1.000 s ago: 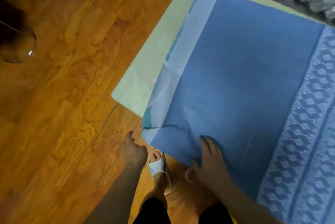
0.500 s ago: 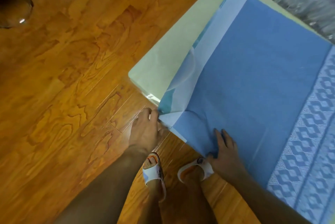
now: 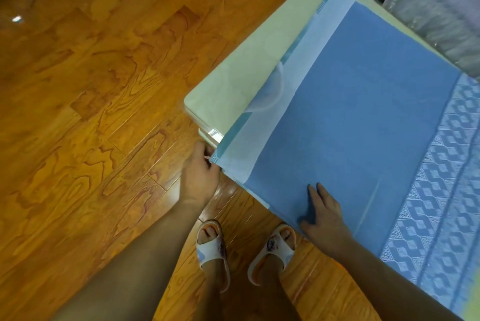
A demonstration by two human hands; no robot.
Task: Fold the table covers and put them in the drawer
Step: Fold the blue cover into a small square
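Clearly the job is in its early part. The blue cover (image 3: 363, 102) lies spread over the pale counter (image 3: 241, 71), one layer doubled back so a lighter strip shows along its left side, and its patterned border runs down the right. It looks part-folded at most; no neat bundle is to be seen, and no drawer shows in this view.

The left hand (image 3: 200, 178) is at the cover's near left corner, where the cloth hangs just past the counter's edge. Its fingers are curled at that corner and seem to pinch the cloth, though the grip itself is partly hidden behind the hand. The right hand (image 3: 323, 213) lies flat on the blue cloth at the near edge, fingers straight and slightly spread, pressing it down.

My reading is that the corners are being lined up for the next fold. Left to do: the remaining folds of this cover, any other covers, and the carrying to the drawer. Two slippered feet stand on the wooden floor (image 3: 91, 113) below.
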